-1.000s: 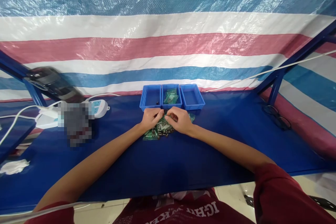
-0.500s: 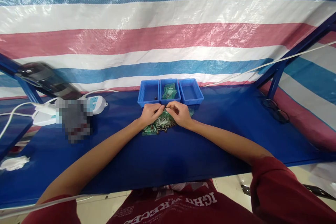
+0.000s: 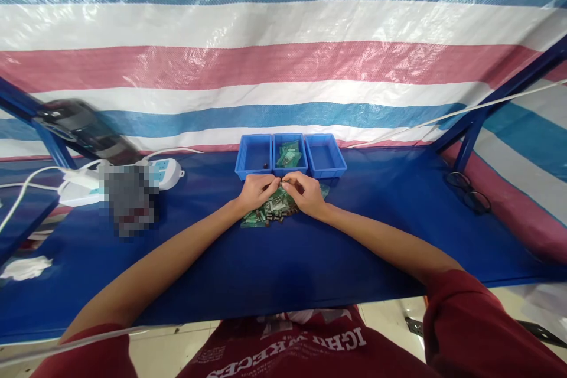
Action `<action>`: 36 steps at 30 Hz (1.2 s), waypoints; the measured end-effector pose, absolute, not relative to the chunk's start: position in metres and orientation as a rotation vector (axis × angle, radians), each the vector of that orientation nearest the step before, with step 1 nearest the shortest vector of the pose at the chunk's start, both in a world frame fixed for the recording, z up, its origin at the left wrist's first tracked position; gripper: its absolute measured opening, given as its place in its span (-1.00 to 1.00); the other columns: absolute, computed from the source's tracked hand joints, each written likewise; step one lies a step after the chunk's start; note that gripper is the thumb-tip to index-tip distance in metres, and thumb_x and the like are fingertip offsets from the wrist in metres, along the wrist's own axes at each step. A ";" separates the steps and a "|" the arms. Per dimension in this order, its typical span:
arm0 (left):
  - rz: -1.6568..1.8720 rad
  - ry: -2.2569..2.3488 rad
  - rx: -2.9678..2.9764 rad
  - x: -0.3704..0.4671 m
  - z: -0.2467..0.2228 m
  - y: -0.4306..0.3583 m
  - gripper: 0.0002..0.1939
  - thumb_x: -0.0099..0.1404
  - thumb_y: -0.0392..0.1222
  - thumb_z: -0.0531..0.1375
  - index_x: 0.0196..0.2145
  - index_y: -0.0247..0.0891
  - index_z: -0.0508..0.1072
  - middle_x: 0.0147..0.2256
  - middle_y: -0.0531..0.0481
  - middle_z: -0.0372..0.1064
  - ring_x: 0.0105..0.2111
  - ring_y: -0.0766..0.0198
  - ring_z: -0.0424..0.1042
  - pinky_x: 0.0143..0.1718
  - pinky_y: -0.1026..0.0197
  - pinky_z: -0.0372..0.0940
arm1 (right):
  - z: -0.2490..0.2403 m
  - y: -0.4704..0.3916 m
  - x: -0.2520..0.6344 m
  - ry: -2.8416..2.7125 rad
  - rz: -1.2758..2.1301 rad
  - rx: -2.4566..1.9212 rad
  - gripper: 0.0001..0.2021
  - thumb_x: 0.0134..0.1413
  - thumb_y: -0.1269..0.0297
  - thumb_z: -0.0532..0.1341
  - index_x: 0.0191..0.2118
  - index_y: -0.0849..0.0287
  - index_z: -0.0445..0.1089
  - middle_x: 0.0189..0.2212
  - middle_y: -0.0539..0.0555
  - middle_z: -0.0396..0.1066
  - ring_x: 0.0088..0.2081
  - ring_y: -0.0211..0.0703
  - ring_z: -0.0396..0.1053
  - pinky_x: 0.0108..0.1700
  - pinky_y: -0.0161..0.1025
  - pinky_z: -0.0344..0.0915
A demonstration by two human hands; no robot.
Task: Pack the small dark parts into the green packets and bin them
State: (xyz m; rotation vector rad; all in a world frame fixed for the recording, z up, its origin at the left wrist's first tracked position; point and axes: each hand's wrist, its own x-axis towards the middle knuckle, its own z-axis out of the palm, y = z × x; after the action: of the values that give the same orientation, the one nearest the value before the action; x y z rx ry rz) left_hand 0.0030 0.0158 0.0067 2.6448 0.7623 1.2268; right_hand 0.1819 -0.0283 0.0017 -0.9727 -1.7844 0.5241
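My left hand (image 3: 256, 191) and my right hand (image 3: 305, 193) meet fingertip to fingertip over a pile of small green circuit boards (image 3: 271, 212) with dark parts on the blue table top. Together they pinch one small green board held just above the pile; the item between the fingertips is too small to make out in detail. Right behind the hands stand three blue bins: the left bin (image 3: 254, 156) holds a couple of tiny dark parts, the middle bin (image 3: 289, 155) holds green boards, and the right bin (image 3: 323, 156) looks bare.
A white power strip (image 3: 166, 171) with cables and a blurred-out object (image 3: 128, 195) lie at the left. A dark device (image 3: 80, 130) leans on the blue frame. Eyeglasses (image 3: 469, 192) rest at the right. A striped tarp hangs behind the table.
Both hands rose slightly off the pile and drew their fingertips together; the view shifted a little. The bins and pile stay put.
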 end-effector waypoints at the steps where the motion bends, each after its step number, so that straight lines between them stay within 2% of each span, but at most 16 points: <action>1: 1.225 0.761 2.644 0.003 0.006 0.016 -0.63 0.37 -0.24 0.03 -0.60 -0.31 0.29 -0.67 0.12 0.16 -0.67 0.46 0.12 -0.58 0.31 0.01 | 0.002 -0.028 0.182 -1.781 0.520 -0.974 -0.77 0.23 0.13 0.07 -0.22 0.18 0.36 -0.54 -0.02 0.29 -0.54 -0.29 0.21 -0.42 -0.32 0.21; 9: 1.191 0.763 2.622 0.001 0.005 0.017 -0.63 0.38 -0.22 0.02 -0.59 -0.30 0.31 -0.65 0.09 0.21 -0.65 0.44 0.15 -0.56 0.31 0.03 | 0.003 -0.029 0.182 -1.792 0.510 -0.972 -0.77 0.23 0.14 0.08 -0.23 0.17 0.36 -0.53 -0.01 0.29 -0.53 -0.28 0.22 -0.40 -0.31 0.22; 27: 1.151 0.763 2.667 0.002 0.002 0.020 -0.62 0.37 -0.22 0.02 -0.62 -0.30 0.23 -0.68 0.13 0.05 -0.67 0.45 0.05 -0.58 0.29 -0.05 | 0.004 -0.030 0.181 -1.793 0.502 -0.952 -0.76 0.23 0.14 0.09 -0.24 0.19 0.38 -0.51 0.01 0.33 -0.53 -0.28 0.22 -0.40 -0.31 0.21; 36: 1.117 0.764 2.675 0.002 0.001 0.020 -0.60 0.38 -0.20 0.01 -0.62 -0.30 0.22 -0.68 0.13 0.07 -0.67 0.45 0.06 -0.57 0.31 -0.03 | 0.002 -0.028 0.180 -1.808 0.500 -0.947 -0.77 0.23 0.14 0.08 -0.23 0.18 0.38 -0.52 0.00 0.32 -0.53 -0.28 0.22 -0.39 -0.31 0.23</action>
State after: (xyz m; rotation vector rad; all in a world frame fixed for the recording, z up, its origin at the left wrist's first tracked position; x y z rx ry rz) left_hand 0.0018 0.0202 0.0012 2.6749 0.7643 1.1170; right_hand 0.1803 -0.0276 0.0017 -0.9470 -1.8085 0.5003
